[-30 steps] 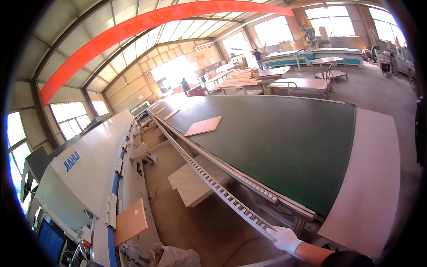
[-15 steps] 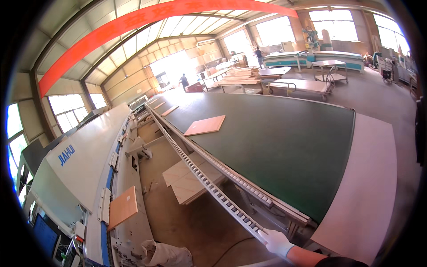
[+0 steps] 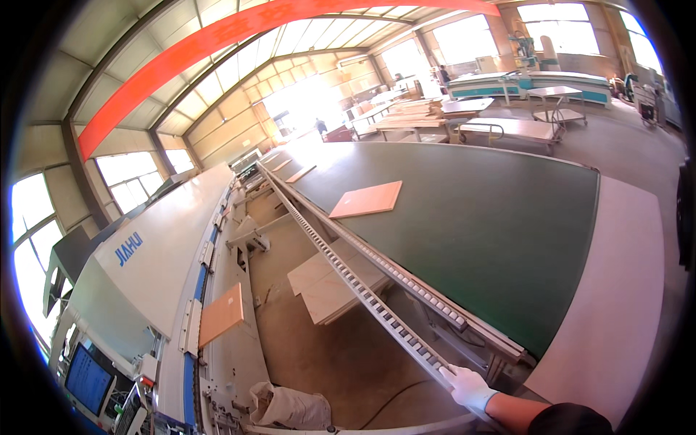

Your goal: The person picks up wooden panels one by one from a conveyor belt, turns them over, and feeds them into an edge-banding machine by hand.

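Roller rail: the long grey roller rail runs up and away from the right hand along the near edge of the green conveyor belt.
Right hand: the right hand, in a white glove, rests on the near end of the rail, fingers laid over it; whether they grip it cannot be told.
Left hand: out of view.
Green conveyor belt: the belt lies above and right of the hand.
Wooden panel: an orange-brown panel lies flat on the belt, well beyond the hand.
Board stack: pale boards lie on the floor, left of the rail.
White sack: a sack lies left of the hand.
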A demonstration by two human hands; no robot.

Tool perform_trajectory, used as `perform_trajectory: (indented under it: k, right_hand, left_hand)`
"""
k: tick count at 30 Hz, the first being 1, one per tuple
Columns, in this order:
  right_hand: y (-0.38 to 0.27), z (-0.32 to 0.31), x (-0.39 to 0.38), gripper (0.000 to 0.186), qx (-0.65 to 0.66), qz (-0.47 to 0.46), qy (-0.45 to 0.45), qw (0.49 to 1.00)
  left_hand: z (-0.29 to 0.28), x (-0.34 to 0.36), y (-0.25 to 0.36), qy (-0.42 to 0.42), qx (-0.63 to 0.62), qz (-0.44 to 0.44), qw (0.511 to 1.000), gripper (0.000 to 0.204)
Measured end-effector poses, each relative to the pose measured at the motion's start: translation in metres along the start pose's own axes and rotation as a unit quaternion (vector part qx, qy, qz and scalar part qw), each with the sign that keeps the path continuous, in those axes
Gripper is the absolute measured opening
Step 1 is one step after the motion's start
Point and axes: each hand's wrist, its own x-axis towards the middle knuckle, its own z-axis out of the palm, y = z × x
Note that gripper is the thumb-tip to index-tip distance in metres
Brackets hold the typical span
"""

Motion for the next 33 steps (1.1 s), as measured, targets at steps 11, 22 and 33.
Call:
perform_trajectory:
  k: [11,22,33]
  right_hand:
    - [-0.005,-0.010,0.003,0.058,0.047,0.009,-0.035,0.998]
    - [-0.009,-0.016,0.005,0.047,0.072,-0.017,0.032,0.997]
    - [-0.006,-0.016,0.006,0.045,0.106,-0.018,0.041,0.993]
  left_hand:
    - [0.030,-0.016,-0.018,-0.006,0.074,0.041,0.996,0.033]
    - [0.006,-0.018,0.024,-0.030,-0.060,-0.052,0.996,0.032]
    - [0.042,-0.022,-0.044,-0.009,-0.010,-0.005,1.000,0.033]
